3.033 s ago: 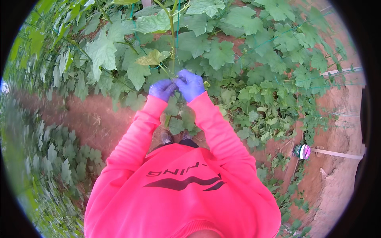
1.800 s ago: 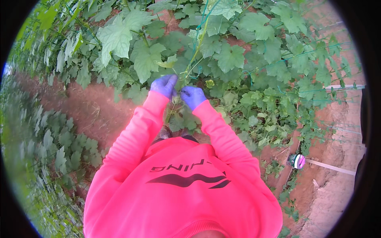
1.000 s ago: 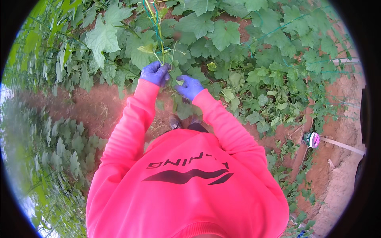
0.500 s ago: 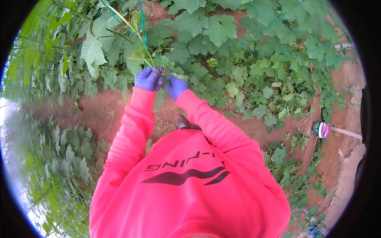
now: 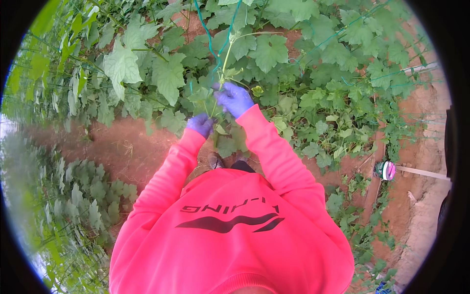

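Note:
A pale green vine stem [image 5: 225,61] runs down through both hands, with broad lobed leaves around it. My right hand [image 5: 235,99], in a purple-blue glove, is closed on the stem at the higher grip. Lower and nearer to me, my left hand [image 5: 200,125] in the same kind of glove pinches the stem's lower part beside a leaf [image 5: 199,99]. Green twine [image 5: 209,36] hangs in two strands that meet just above my hands, close to the stem. Glove and leaves partly hide the fingertips.
Dense leafy vines [image 5: 271,51] fill the far side, with more foliage [image 5: 88,196] at the left. Bare reddish soil [image 5: 117,147] lies between the rows. A small tub with a pink top [image 5: 388,170] stands at the right, by a pale strip [image 5: 423,173].
My right hand has moved farther out and right, up the stem. My left hand has come lower and nearer. The stem's upper part has swung right, now leaning right instead of left.

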### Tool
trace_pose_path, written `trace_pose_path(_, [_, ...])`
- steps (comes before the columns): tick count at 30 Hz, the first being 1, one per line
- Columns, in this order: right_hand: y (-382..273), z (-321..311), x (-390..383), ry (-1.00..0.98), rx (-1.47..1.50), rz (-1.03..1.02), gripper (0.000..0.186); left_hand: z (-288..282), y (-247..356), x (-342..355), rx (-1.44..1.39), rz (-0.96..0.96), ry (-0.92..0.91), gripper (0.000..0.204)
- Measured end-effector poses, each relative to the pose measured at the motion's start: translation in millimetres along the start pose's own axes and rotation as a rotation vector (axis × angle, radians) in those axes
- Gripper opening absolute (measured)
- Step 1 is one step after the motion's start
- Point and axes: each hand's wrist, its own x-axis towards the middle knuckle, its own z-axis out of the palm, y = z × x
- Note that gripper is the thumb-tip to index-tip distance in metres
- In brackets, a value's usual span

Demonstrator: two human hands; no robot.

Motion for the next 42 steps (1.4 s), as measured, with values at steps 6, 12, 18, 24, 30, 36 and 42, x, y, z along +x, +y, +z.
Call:
trace_pose_path(6, [-2, -1, 10, -0.035, -0.005, 0.062, 0.018, -7, 1, -8, 0.289, 0.122, 0.187, 0.015])
trace_pose_path(12, [-4, 2, 6, -0.114, -0.001, 0.063, 0.015, -36, 90, -18, 0.047, 0.423, 0.417, 0.02])
trace_pose_path(18, [-11, 9, 1, -0.219, -0.097, -0.013, 0.014, -27, 79, 8, -0.133, 0.438, 0.257, 0.01])
trace_pose_path(24, [-12, 5, -7, -0.242, -0.082, 0.026, 0.012, -27, 82, -2, 0.308, 0.5, 0.339, 0.015])
trace_pose_path(30, [-13, 3, 0, -0.348, -0.143, 0.013, 0.012, -27, 85, -1, 0.055, 0.594, 0.255, 0.02])
trace_pose_path(36, [-16, 7, -2, -0.294, -0.143, 0.064, 0.011, -22, 71, 10, 0.053, 0.487, 0.303, 0.011])
trace_pose_path(42, [-3, 6, 6, -0.096, -0.101, 0.102, 0.013, -24, 63, 5, 0.477, 0.424, 0.39, 0.016])
